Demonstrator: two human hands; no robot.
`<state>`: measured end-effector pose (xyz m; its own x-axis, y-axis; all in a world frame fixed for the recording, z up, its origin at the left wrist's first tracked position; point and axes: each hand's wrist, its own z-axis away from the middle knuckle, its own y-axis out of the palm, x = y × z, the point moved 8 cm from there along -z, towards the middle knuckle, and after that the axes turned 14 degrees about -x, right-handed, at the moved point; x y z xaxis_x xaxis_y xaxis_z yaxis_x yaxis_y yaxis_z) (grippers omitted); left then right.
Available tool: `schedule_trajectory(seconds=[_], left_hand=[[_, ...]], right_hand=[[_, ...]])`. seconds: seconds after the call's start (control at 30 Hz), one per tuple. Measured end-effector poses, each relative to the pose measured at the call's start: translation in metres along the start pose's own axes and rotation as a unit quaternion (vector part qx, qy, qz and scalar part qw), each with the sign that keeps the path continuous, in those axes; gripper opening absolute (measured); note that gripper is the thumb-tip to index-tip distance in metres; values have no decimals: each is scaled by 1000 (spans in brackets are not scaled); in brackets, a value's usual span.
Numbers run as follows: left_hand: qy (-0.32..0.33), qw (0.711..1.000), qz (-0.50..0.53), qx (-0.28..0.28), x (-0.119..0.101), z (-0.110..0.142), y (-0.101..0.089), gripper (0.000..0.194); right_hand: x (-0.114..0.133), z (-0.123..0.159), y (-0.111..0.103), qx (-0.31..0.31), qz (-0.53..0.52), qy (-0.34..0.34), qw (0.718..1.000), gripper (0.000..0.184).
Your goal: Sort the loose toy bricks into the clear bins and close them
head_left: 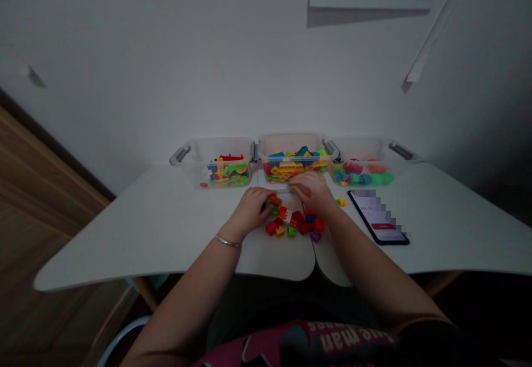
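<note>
My left hand (250, 210), with a bracelet at the wrist, curls around a few joined toy building bricks (275, 200), orange and green. My right hand (315, 192) reaches a little further forward, its fingers bent over a small orange-yellow brick (306, 192) that is mostly covered. Between and below the hands lies a loose pile of building bricks (297, 222) in red, white, green, orange, blue and purple. The right forearm hides part of the pile. A yellow-green brick (341, 203) sits just right of my right wrist.
Three clear plastic boxes line the wall: the left box (199, 153) and middle box (291, 139) hold bricks, the right box (361, 146) colourful rounded pieces. A phone (376, 217) lies on the white table (166, 228) at right. A seam crosses the tabletop near the pile.
</note>
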<state>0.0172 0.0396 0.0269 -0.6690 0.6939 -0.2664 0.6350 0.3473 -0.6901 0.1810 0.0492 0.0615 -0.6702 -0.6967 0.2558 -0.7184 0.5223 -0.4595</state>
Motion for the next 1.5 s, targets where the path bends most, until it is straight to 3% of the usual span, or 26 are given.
schedule_trajectory(seconds=[0.23, 0.43, 0.63, 0.8, 1.03, 1.27, 1.5], left_hand=[[0, 1000, -25, 5, 1, -1, -2, 25], [9, 1000, -15, 1, 3, 1, 2, 29], [32, 999, -25, 18, 2, 3, 9, 30], [36, 999, -25, 16, 0, 2, 8, 28], [-7, 999, -34, -9, 4, -1, -1, 28], [-52, 996, -63, -36, 12, -2, -8, 21], [-55, 996, -56, -41, 12, -2, -8, 21]], right_hand=[[5, 19, 41, 163, -48, 28, 985, 20], [1, 23, 49, 177, -99, 84, 976, 26], [-5, 26, 55, 193, -62, 96, 974, 28], [-6, 25, 55, 187, -56, 105, 975, 27], [-11, 25, 53, 173, -26, 118, 977, 31], [-9, 21, 50, 185, 13, 92, 978, 16], [-20, 12, 30, 61, -49, 151, 985, 18]])
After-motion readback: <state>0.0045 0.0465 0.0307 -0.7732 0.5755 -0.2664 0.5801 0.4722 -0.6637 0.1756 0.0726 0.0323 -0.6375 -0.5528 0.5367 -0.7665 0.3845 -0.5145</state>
